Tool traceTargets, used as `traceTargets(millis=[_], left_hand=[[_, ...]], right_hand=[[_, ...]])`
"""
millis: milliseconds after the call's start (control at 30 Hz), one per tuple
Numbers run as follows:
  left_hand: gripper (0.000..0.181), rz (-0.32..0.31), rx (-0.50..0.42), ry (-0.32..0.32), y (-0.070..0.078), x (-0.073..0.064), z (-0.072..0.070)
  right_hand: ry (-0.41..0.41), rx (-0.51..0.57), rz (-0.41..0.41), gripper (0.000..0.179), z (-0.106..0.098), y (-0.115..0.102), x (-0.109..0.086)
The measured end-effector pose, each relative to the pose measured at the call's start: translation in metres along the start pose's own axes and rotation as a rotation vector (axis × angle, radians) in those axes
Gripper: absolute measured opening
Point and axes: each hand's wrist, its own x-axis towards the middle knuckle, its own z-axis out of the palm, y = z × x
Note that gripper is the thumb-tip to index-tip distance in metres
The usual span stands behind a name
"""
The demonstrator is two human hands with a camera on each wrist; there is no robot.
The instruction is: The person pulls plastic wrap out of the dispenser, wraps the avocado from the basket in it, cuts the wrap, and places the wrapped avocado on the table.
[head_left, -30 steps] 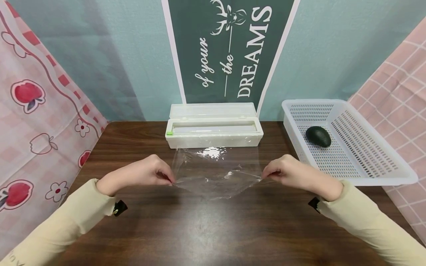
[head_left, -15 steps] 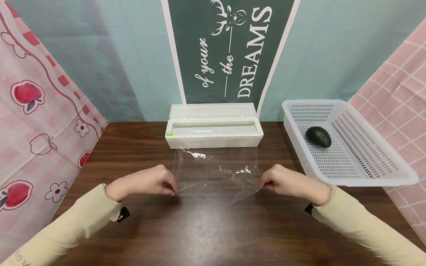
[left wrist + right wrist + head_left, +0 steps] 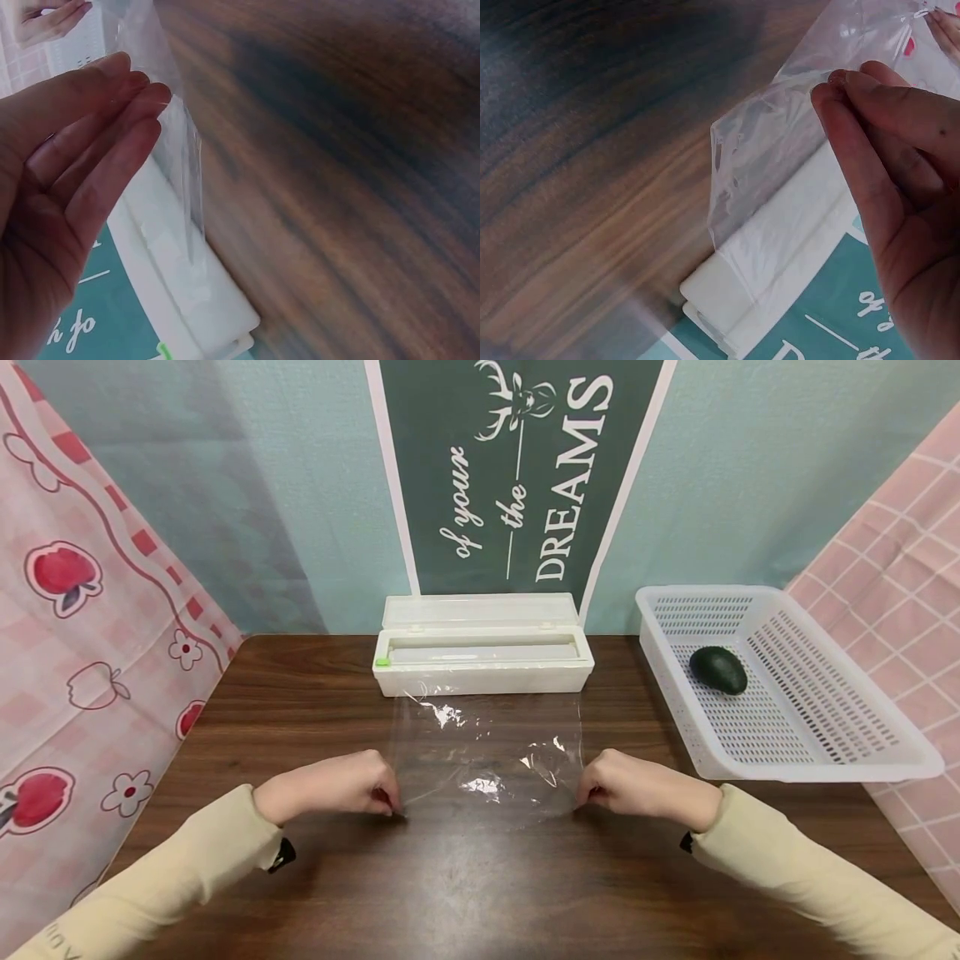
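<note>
A clear sheet of plastic wrap [image 3: 487,752] stretches toward me from a white wrap dispenser [image 3: 483,680] at the back of the table. My left hand [image 3: 358,783] pinches the sheet's near left corner between thumb and fingers. At the near right corner my right hand [image 3: 622,787] pinches it the same way. In the left wrist view the plastic wrap [image 3: 184,172] runs from the fingertips back to the dispenser [image 3: 195,285]. The right wrist view has the film [image 3: 757,165] wrinkled and shiny beside the fingers. The dispenser's lid [image 3: 480,610] stands raised, with the roll inside.
To the right stands a white perforated basket [image 3: 817,770] with a dark green avocado [image 3: 717,670] in it. A small green slider [image 3: 382,662] sits at the dispenser's left end. The brown wooden table [image 3: 465,893] reaches toward me; a blue cloth [image 3: 247,485] hangs behind.
Both hands have moved toward me and lower in the head view, drawing more plastic wrap out of the dispenser. The sheet is longer and flatter; the dispenser and basket stay put.
</note>
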Motion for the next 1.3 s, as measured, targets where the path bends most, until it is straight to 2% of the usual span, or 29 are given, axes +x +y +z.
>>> traceTargets(millis=[300,533,767,900,1033,1300], left_hand=[[0.009,-0.013,-0.020,-0.045,-0.003,0.002,0.013],[0.007,-0.029,0.004,-0.045,-0.006,0.003,0.018],[0.007,-0.064,-0.006,-0.075,-0.007,0.003,0.022],[0.005,-0.108,-0.021,-0.098,-0.007,0.003,0.025],[0.005,-0.124,-0.026,-0.104,-0.008,0.003,0.028],[0.006,-0.082,-0.011,-0.086,-0.010,0.003,0.032]], right_hand=[[-0.030,-0.035,-0.025,0.020,0.012,0.001,0.000],[-0.070,-0.053,0.026,0.019,0.017,0.002,-0.001],[-0.132,-0.051,0.103,0.020,0.019,0.000,-0.001],[-0.139,-0.073,0.114,0.019,0.020,-0.001,-0.002],[-0.137,-0.094,0.115,0.019,0.020,-0.001,-0.002],[-0.153,-0.133,0.126,0.017,0.019,-0.002,-0.003]])
